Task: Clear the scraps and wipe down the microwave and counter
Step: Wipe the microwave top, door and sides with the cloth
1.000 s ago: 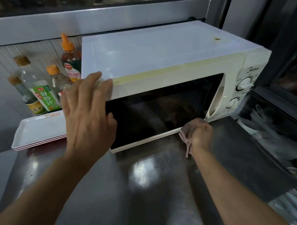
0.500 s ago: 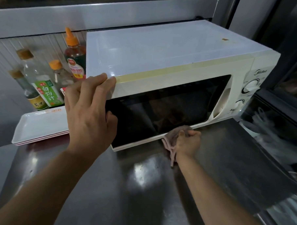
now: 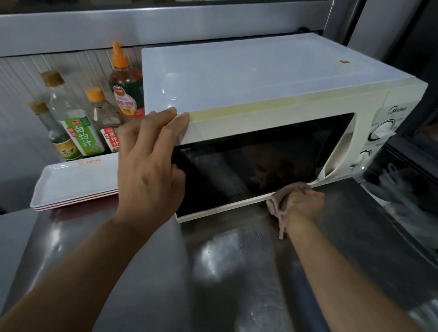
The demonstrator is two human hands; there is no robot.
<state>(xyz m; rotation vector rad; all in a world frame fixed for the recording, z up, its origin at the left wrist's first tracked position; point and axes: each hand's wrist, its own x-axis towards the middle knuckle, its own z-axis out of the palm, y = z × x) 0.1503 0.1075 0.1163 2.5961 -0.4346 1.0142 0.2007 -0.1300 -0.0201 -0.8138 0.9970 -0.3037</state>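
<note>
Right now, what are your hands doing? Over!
Left hand braced flat on microwave corner. Right hand gripping cloth, at door's bottom edge. Small speck on top. Nothing blocking.

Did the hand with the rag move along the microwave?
Yes. The right hand with the rag slid left along the microwave's bottom edge, then back right toward the door handle.

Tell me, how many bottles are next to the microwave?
4, all left of the microwave, behind the white trays: tall orange-nozzle bottle, small orange-cap bottle, green-label bottle and dark bottle farthest left. The left hand might hide more.
</note>
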